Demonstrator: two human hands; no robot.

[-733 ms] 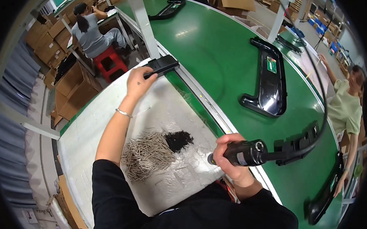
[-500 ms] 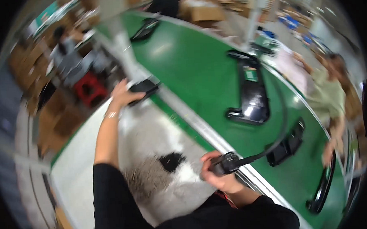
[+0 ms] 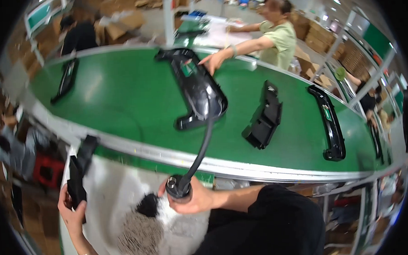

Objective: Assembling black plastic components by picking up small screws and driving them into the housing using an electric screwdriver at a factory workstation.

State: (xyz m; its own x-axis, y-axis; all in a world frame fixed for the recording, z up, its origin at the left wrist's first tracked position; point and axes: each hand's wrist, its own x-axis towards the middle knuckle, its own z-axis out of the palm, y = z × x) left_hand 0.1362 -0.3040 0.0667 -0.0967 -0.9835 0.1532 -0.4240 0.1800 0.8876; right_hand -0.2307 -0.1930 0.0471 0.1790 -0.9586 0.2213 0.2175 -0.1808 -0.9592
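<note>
My left hand (image 3: 72, 213) grips a flat black plastic part (image 3: 77, 181) between thumb and fingers, held upright over the white work surface. Just behind it, against the metal rail, is another dark piece (image 3: 89, 148); whether the two touch I cannot tell. In my right hand (image 3: 195, 198) is a black corded power screwdriver (image 3: 177, 189), seen from its end, with a thick cable arching up across the belt. Below and between the hands lie a heap of greyish screws (image 3: 140, 239) and a smaller pile of black screws (image 3: 148, 205).
A green conveyor belt (image 3: 134, 85) with a metal rail runs across. It carries a large glossy black panel (image 3: 202, 91), a black housing (image 3: 265, 118) and long black strips (image 3: 329, 122), (image 3: 66, 81). Opposite, a co-worker's hand (image 3: 217, 61) touches the panel. Other people stand farther off.
The view has swung to the right. My left hand, earlier resting over a black part by the rail, now holds one upright. The co-worker's hand has come onto the large panel.
</note>
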